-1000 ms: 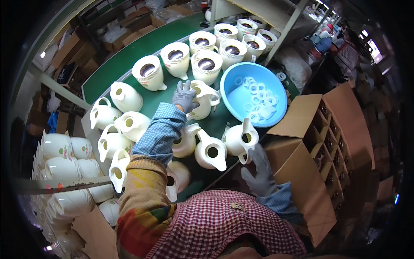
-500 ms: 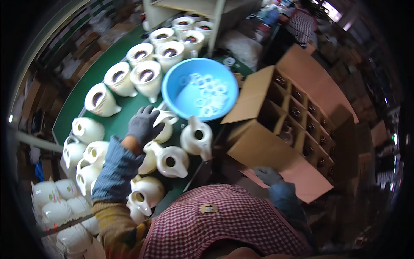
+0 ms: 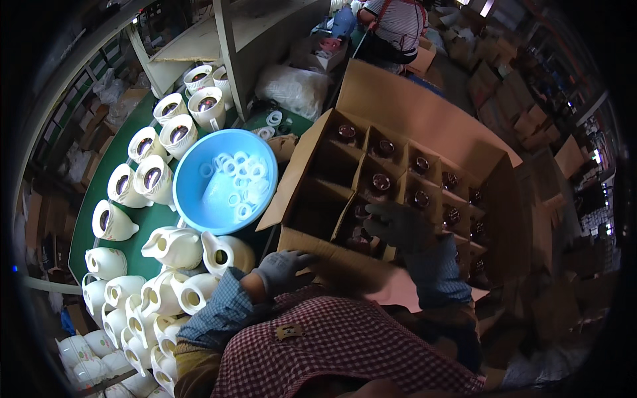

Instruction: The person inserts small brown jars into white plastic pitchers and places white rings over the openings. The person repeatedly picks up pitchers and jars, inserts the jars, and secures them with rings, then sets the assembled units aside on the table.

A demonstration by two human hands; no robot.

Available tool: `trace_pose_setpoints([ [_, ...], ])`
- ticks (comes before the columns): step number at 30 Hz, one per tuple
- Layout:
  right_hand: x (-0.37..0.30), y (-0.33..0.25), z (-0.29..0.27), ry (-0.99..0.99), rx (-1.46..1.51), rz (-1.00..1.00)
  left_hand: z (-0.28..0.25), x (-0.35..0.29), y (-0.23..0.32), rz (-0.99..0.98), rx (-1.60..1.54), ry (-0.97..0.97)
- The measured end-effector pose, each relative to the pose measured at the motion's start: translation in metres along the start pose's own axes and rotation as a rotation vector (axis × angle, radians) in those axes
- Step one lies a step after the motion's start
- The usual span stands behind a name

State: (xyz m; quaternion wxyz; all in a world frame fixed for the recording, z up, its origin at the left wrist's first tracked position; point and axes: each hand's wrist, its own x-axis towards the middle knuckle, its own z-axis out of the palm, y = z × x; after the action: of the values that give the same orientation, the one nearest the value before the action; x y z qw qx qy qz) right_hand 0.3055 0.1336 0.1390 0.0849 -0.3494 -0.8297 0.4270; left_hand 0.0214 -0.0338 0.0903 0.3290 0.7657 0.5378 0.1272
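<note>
My left hand, in a grey glove, is beside the near left edge of the cardboard box. Its fingers stretch out and hold nothing. Over a compartment near the middle of the box is my right hand, also gloved, its fingers apart beside a shiny glass liner; shadow blurs whether they touch it. More glass liners stand in the divided cells. White jug bodies crowd the green table left of my left hand.
A blue basin of white rings stands between the jugs and the box. White jugs with dark round openings line the table's far side. A shelf post rises behind. Another person is at the back.
My view has swung right toward the box. My left hand has left the white jugs and come to the box's near edge. My right hand has moved from the box's front flap over its cells.
</note>
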Motion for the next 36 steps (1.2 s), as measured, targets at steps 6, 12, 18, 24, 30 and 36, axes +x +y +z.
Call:
trace_pose_setpoints([
  [6,0.020,0.034,0.021,0.155,-0.519,-0.088,0.025,-0.001,-0.017,0.078,-0.022,0.149],
  [12,-0.002,-0.002,-0.016,0.257,-0.364,-0.308,0.014,-0.014,-0.013,0.038,-0.139,0.031],
  [18,-0.006,-0.105,-0.053,0.448,0.082,-0.447,0.012,-0.033,-0.024,0.060,-0.603,0.209],
  [24,0.084,-0.113,0.062,0.196,0.337,-0.913,-0.040,-0.079,-0.010,-0.077,-1.813,0.528],
  [30,0.091,-0.172,0.149,-0.033,0.203,-1.097,-0.009,-0.133,-0.055,0.141,-1.946,0.744],
  [36,0.177,-0.192,0.149,-0.543,0.197,-0.923,0.024,-0.197,-0.069,0.131,-1.939,1.055],
])
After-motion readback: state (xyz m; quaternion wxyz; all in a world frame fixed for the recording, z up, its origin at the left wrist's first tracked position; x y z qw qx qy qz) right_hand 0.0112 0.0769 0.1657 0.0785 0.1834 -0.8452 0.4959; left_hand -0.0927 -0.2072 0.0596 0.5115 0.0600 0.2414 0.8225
